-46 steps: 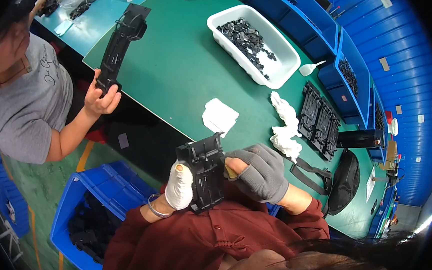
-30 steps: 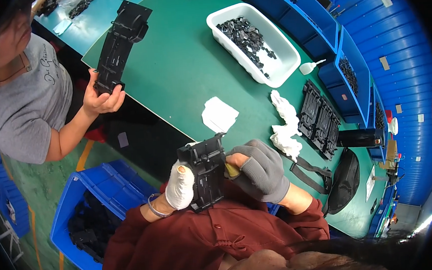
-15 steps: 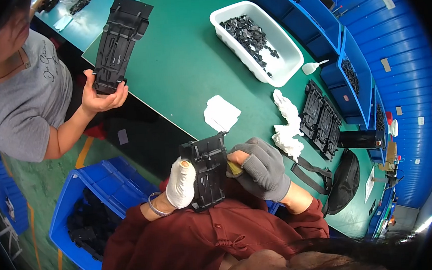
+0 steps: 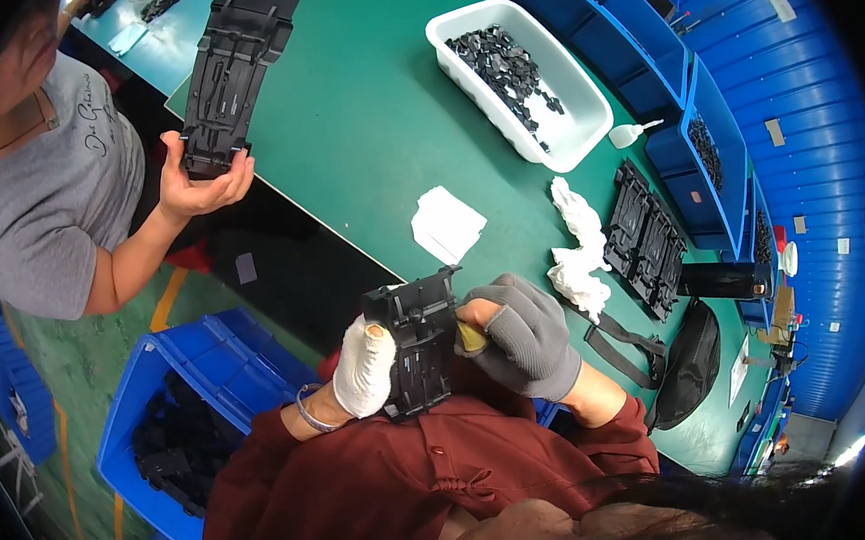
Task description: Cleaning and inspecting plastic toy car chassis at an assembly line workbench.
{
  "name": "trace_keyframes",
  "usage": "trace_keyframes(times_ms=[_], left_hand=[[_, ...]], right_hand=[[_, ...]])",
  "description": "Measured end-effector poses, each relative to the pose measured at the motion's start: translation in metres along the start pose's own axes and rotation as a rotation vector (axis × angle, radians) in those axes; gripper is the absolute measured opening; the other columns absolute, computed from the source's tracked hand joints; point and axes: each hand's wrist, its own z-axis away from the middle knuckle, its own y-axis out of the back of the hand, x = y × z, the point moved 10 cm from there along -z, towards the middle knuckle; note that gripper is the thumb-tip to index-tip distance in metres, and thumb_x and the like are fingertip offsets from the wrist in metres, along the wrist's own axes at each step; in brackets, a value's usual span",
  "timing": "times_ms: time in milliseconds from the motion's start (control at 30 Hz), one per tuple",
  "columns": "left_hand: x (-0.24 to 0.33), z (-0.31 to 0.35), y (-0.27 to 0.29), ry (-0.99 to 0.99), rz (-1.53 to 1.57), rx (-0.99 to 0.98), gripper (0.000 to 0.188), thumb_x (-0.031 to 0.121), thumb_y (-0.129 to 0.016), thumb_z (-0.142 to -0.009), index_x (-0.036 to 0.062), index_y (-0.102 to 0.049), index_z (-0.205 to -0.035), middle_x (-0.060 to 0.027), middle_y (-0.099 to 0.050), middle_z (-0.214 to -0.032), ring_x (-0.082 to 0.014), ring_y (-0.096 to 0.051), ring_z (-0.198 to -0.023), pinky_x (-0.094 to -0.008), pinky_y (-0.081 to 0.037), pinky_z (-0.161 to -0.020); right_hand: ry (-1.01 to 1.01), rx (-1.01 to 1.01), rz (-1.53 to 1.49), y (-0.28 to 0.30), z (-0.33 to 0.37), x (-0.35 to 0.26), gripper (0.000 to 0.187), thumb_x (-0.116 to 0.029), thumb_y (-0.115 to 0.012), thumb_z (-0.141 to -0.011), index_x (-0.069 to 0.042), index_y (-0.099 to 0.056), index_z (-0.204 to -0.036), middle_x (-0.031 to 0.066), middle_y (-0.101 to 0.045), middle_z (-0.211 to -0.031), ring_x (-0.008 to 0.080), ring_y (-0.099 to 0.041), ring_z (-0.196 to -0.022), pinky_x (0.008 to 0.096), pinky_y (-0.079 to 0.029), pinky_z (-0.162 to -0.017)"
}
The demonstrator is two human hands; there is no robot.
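Note:
My left hand [image 4: 365,371], in a white glove with a bare thumb tip, is closed on the left side of a black molded plastic part [image 4: 420,343]. The part stands tilted in front of my chest, its ribbed and slotted face toward me. At its right edge, my right hand [image 4: 522,336], in a grey glove with the thumb bare, is curled closed. A bit of yellow [image 4: 471,337] shows below that thumb; whether it is a tool or part of the glove I cannot tell. The fingers behind the part are hidden.
A white tub [image 4: 588,124] of small black pieces stands on the green table [image 4: 343,136], near white paper [image 4: 447,225], crumpled white cloth [image 4: 578,245], more black parts [image 4: 643,240] and a black pouch [image 4: 687,368]. A co-worker's hand [image 4: 204,191] holds a longer part. Blue bin [image 4: 123,432] at lower left.
The view has shifted slightly. The co-worker's part sits a little higher in the picture. My two hands keep their grip and place on the black part.

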Motion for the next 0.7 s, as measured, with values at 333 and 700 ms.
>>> trace_keyframes(times_ms=[333, 700], left_hand=[[-0.0019, -0.0009, -0.0048, 0.025, 0.039, -0.023, 0.079, 0.063, -0.044, -0.099, -0.0048, -0.048, -0.138, -0.0138, -0.063, -0.126, -0.0194, -0.063, -0.113, -0.0333, -0.050, -0.096], [-0.0040, -0.0001, -0.0063, 0.006, 0.044, 0.025, 0.082, 0.067, -0.048, -0.095, -0.0037, -0.047, -0.137, -0.0118, -0.062, -0.125, -0.0169, -0.060, -0.113, -0.0317, -0.049, -0.096]], right_hand=[[0.020, 0.034, -0.021, 0.0004, 0.0066, 0.0020, 0.050, 0.000, -0.076, -0.057, -0.002, -0.059, -0.105, 0.0115, -0.063, -0.093, 0.0276, -0.057, -0.068, 0.0364, -0.045, -0.056], [0.045, 0.056, 0.031, 0.0017, 0.0056, -0.0018, 0.050, 0.001, -0.075, -0.057, -0.001, -0.059, -0.104, 0.0117, -0.062, -0.090, 0.0273, -0.058, -0.066, 0.0355, -0.045, -0.055]])
